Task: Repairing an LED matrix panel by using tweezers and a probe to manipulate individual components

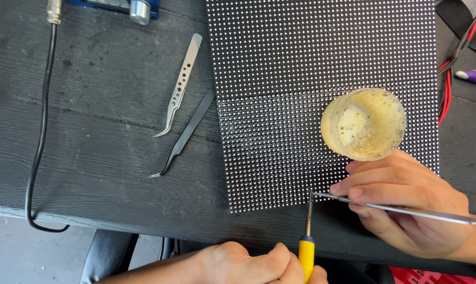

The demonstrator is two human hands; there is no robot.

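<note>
Head view: LED panel (322, 68) lies flat on black wooden table (101, 105), dotted face up. Soldering iron (307, 239) tip meets tweezers (401, 209) tip at panel's lower edge. Left hand (248, 265) clamped on iron's yellow handle, below panel. Right hand (411, 208) pinches tweezers, at panel's lower right corner. Yellowish flux jar (364, 123) sits on panel. Silver tweezers (179, 87) and black tweezers (188, 131) lie left of panel; black cable (41, 131) farther left.

Three tweezers (181, 84) (one held), one panel (301, 68)
</note>
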